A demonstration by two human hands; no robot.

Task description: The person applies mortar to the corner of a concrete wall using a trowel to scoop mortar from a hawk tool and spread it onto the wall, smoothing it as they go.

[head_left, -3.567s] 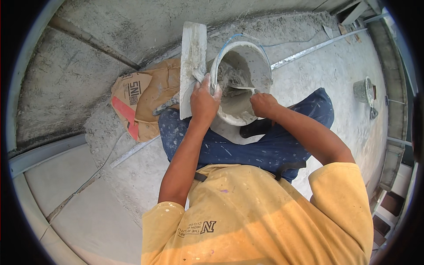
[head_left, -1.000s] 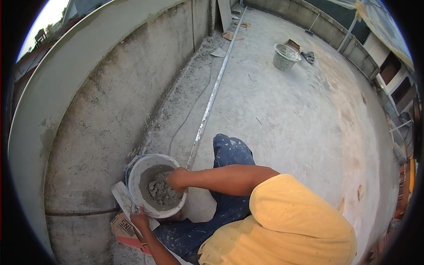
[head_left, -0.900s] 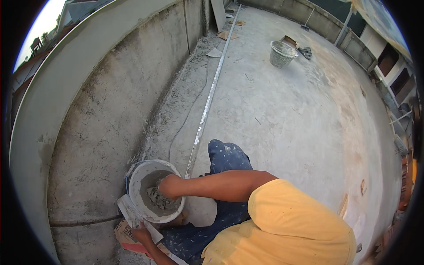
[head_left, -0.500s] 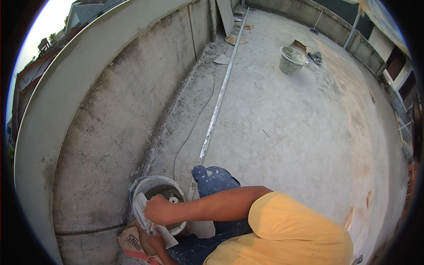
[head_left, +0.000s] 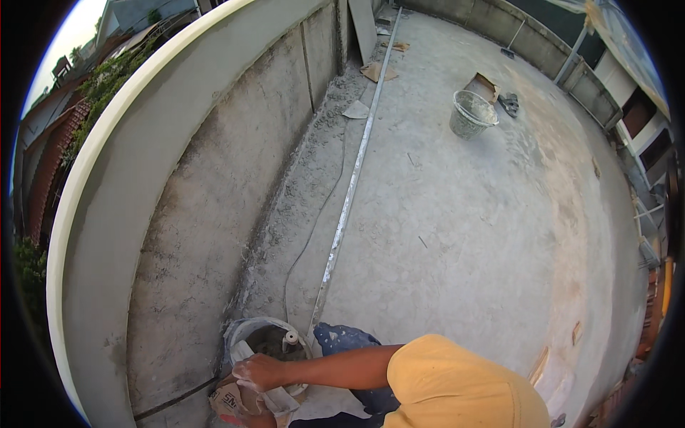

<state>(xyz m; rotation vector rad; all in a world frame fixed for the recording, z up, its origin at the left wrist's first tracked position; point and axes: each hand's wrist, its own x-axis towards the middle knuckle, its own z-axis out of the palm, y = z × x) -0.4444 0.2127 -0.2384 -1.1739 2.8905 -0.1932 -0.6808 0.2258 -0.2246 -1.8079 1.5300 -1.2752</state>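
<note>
At the lower middle, my right hand (head_left: 260, 372) is closed on a long pale flat blade, perhaps a plastering trowel (head_left: 242, 352), held slantwise over the near side of a bucket (head_left: 240, 330). Grey wet-looking mix (head_left: 268, 342) lies in the bucket, and a rod with a round whitish end (head_left: 291, 337) sticks up from it. Just below my right hand is my left hand (head_left: 255, 406), partly covered and close to the blade's lower part; its fingers do not show clearly. A brown paper bag (head_left: 227, 401) with printing lies beside the left hand.
A long metal straightedge (head_left: 349, 192) lies on the concrete floor, beside a thin cable (head_left: 314, 232). The rough wall (head_left: 207, 185) rises close on the left. Farther off stand a second bucket (head_left: 465, 127), an open carton (head_left: 483, 87) and dark footwear (head_left: 509, 104).
The whole view has shifted, so the bucket and my hands sit lower in the picture. My right hand stays closed on the blade over the bucket; the rod's round end shows more.
</note>
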